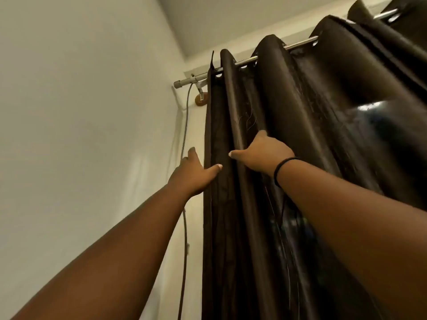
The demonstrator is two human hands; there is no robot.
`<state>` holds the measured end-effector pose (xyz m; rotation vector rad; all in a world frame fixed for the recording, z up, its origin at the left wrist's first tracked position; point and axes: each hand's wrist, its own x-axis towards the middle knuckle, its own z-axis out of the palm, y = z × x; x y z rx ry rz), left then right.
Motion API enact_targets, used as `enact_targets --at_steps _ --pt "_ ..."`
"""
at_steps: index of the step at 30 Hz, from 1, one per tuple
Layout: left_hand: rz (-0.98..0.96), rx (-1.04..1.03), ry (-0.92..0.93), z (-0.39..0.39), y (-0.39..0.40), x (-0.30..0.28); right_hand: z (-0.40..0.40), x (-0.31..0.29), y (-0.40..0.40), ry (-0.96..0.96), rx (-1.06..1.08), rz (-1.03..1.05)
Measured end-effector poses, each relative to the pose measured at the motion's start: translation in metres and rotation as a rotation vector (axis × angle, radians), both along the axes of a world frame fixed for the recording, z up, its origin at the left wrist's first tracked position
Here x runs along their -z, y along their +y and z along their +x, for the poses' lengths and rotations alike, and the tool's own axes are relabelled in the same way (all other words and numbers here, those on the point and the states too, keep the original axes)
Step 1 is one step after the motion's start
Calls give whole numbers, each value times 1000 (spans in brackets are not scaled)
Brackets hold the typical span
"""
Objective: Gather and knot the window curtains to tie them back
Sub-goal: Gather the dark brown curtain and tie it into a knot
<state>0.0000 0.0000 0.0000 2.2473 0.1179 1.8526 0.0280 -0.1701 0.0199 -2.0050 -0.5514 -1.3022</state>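
Note:
A dark brown glossy curtain (300,125) hangs in deep folds from a metal rod (245,60) high on the wall. My left hand (193,175) is at the curtain's left edge. Its thumb lies across the front of the fabric, and the other fingers reach round the edge, mostly hidden. My right hand (263,153) holds the neighbouring fold a little higher. Its thumb points left over the fold and its fingers are tucked into the pleat behind. A black band sits on my right wrist.
A pale wall (80,135) fills the left side. A thin grey cable (184,227) runs down the wall just left of the curtain. The rod's end and bracket (196,84) stick out at the top left.

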Motion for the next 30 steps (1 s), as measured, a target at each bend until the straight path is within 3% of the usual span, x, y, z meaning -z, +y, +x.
enact_targets --at_steps 4,10,14,27,30 --pt "-43 176 98 30 10 -16 6 -4 20 -6 85 10" --pt "-44 129 12 55 23 -25 17 -6 26 51 118 -24" --pt "19 147 -61 57 27 -31 23 -4 33 -17 128 -95" --pt "-108 491 -141 72 -13 -51 45 -16 7 -225 40 -111" --pt "-126 451 -185 78 -28 -59 58 -16 -12 -225 30 -152"
